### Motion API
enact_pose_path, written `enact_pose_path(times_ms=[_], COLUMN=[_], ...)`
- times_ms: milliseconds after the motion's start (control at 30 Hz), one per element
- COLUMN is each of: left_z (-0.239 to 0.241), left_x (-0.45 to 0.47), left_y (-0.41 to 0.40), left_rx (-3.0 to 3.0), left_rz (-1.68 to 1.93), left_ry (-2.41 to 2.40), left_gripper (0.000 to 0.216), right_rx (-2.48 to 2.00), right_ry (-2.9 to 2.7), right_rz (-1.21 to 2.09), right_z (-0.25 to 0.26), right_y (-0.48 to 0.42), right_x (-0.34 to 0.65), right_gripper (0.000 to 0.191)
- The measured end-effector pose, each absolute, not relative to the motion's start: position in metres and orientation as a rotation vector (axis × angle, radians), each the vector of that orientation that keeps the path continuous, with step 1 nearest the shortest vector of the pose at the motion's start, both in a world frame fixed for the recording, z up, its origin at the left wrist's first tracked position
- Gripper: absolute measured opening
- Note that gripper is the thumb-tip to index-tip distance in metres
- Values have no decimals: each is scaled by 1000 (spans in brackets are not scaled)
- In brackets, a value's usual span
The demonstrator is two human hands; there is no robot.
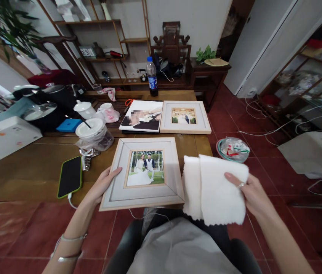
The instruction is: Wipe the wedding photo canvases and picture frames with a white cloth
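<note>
My left hand [106, 183] grips the left edge of a pale picture frame [149, 195], thumb on top and the other fingers hidden beneath. The frame holds a wedding photo [146, 168] and is tilted over the table's front edge. In my right hand [250, 192] is a folded white cloth [220, 194] with wavy edges, pinched at its right side under the thumb. The cloth hangs beside the frame's right edge. Beyond them, a second picture frame [165, 127] lies flat on the table, next to a photo album [142, 116] with a picture on its cover.
On the wooden table [40, 163] are a phone [69, 177] with a cable, a lidded cup [92, 129] in plastic, a blue box [68, 125] and a cola bottle [152, 78]. Orange-handled scissors [129, 102] lie behind the album. A bin [232, 149] with wrappers stands right.
</note>
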State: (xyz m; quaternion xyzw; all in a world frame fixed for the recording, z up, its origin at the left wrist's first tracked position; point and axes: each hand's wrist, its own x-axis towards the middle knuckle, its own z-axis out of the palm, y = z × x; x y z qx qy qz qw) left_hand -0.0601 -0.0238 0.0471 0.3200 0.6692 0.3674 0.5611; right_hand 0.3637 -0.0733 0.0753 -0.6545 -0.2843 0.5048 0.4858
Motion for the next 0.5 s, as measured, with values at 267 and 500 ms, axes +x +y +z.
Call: enact_pose_path(times_ms=[267,500], left_z=[47,44], left_x=[-46,-29], left_y=[-22,-23], left_rx=[780,802], left_rz=[881,863], left_ry=[1558,1493], left_gripper=[33,43], right_rx=[-1686,-1142], right_ry=[-1290,-2296], right_rz=[-276,233], right_z=[129,79], right_y=[-88,-65], right_x=[364,288], right_gripper=[38,36])
